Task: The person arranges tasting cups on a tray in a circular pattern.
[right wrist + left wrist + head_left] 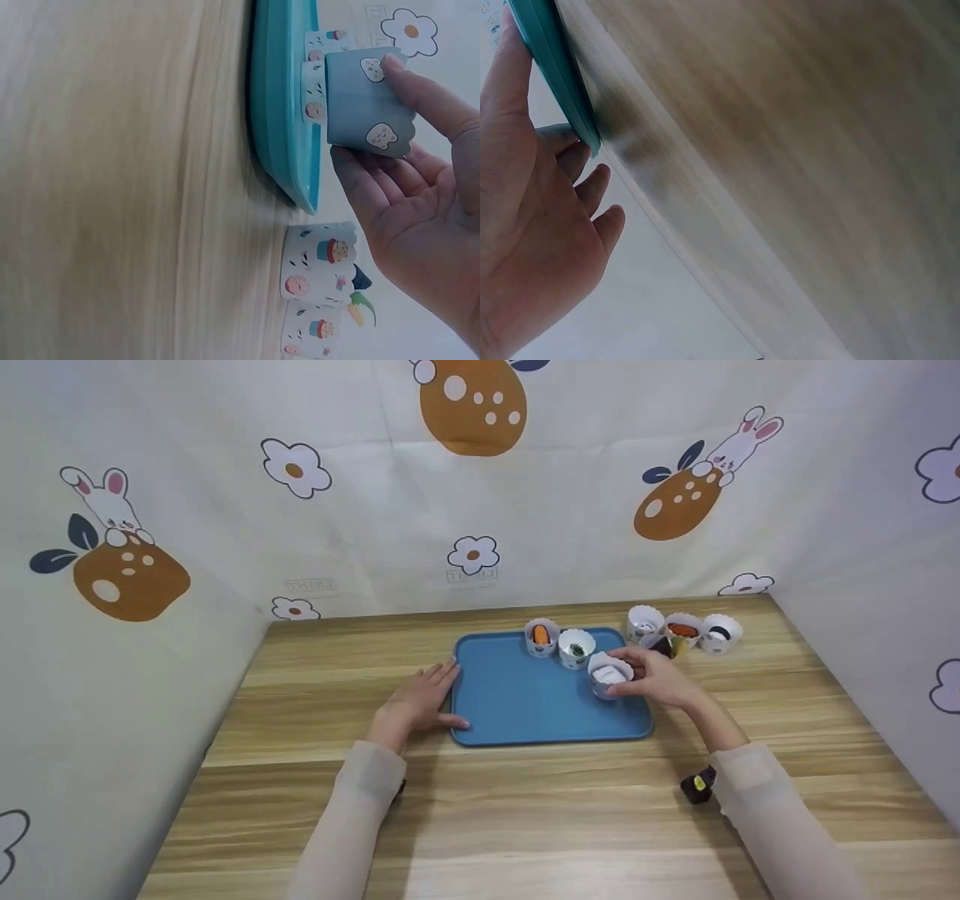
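A pale paper cup (600, 690) with something white inside is held above the right part of a blue tray (525, 701), a person's right hand (664, 681) pinching it between thumb and fingers. That grip is narrowed to the cup's sides (printed with small animal faces, as the right wrist view shows). Just beside it on the tray, toward the back edge, sit a cup with an orange piece (538, 652) and a cup with a green piece (574, 662). The left hand (415, 701) rests at the tray's left edge, its grip spread wide, thumb over the rim. Beyond the tray's right rear corner stand a cup with white contents (643, 617), a cup with red contents (696, 639) and a cup with a black-and-white piece (718, 646), with dark and yellow pieces partly hidden near the right hand. All rests on a wood-grain surface (525, 817) before a cloth (382, 510) of rabbits and flowers.
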